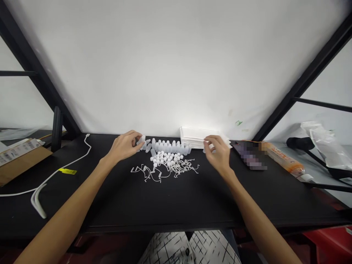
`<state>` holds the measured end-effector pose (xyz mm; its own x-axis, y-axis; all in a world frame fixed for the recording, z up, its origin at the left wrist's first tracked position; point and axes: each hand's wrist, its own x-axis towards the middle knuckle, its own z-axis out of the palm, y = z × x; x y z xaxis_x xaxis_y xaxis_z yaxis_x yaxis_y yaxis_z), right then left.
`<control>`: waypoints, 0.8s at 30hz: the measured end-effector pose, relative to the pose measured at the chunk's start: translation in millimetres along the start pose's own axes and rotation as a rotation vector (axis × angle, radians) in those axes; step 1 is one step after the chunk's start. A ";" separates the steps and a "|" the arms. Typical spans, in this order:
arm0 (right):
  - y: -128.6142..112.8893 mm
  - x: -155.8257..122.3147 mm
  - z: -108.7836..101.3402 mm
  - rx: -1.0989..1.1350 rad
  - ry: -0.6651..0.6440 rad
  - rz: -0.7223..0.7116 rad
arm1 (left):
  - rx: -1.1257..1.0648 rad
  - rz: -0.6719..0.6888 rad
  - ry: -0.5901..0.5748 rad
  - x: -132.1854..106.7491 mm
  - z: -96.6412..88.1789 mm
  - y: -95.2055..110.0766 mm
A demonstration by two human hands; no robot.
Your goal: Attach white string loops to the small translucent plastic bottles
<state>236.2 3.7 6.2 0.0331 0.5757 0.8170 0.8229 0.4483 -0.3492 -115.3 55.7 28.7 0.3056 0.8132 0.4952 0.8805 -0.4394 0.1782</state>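
Note:
My left hand (125, 146) is closed, thumb and fingers pinching a small translucent white bottle (142, 139) at the left end of the bottle row. More such bottles (170, 147) stand side by side on the black table, and a few lie tipped beside my left fingers. My right hand (218, 151) is curled in front of a stack of white sheets (198, 137); a bit of something translucent shows at its fingers, too hidden to name. White round caps (162, 158) lie heaped before the bottles. Nearer to me are thin white bent strips (178, 167).
A white cable (73, 160) with a yellow tag (67, 171) runs along the left, near a cardboard box (20, 159). To the right lie a dark phone-like slab (250, 156) and an orange-labelled bottle (286, 159). Black frame bars (308, 69) rise at both sides.

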 end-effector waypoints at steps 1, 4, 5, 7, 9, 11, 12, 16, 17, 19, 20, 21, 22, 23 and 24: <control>-8.6 -4.4 6.1 0.038 -0.090 -0.045 | -0.010 0.045 0.039 -1.8 1.5 5.9; -31.5 -17.2 19.8 0.072 -0.354 -0.151 | -0.018 0.139 0.099 -7.7 9.7 21.1; -37.2 -20.6 22.5 0.057 -0.436 -0.175 | -0.026 0.154 0.118 -9.6 12.8 25.0; -44.3 -25.2 25.8 0.009 -0.511 -0.188 | -0.048 0.199 0.152 -13.0 18.3 31.4; -45.4 -27.1 27.9 -0.040 -0.519 -0.161 | -0.061 0.271 0.165 -15.8 23.2 37.4; -42.4 -27.7 31.1 -0.086 -0.508 -0.117 | -0.076 0.326 0.182 -18.3 27.8 43.9; -40.1 -28.0 33.3 -0.111 -0.508 -0.101 | -0.085 0.350 0.185 -19.5 30.0 47.4; -33.4 -31.0 44.7 -0.183 -0.552 -0.130 | -0.102 0.435 0.154 -24.9 37.3 60.8; -33.0 -31.9 46.9 -0.181 -0.558 -0.149 | -0.108 0.444 0.144 -26.5 38.7 63.6; -33.5 -33.0 49.1 -0.155 -0.530 -0.168 | -0.133 0.454 0.131 -29.7 41.4 68.1; -34.0 -33.0 49.0 -0.136 -0.498 -0.163 | -0.152 0.458 0.128 -31.4 42.7 69.9; -34.6 -32.5 48.0 -0.115 -0.457 -0.145 | -0.175 0.461 0.124 -32.9 43.9 71.4; -34.9 -31.7 46.6 -0.088 -0.412 -0.116 | -0.199 0.464 0.118 -34.4 45.2 72.6; -35.0 -30.6 44.9 -0.054 -0.370 -0.079 | -0.220 0.466 0.112 -35.7 46.4 73.6; -34.8 -29.3 43.1 -0.007 -0.335 -0.038 | -0.239 0.465 0.105 -36.9 47.6 74.6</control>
<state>182.1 0.7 -25.4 -0.1853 0.7520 0.6326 0.8241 0.4695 -0.3168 -43.6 11.1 -16.8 0.5954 0.4745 0.6484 0.5497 -0.8291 0.1019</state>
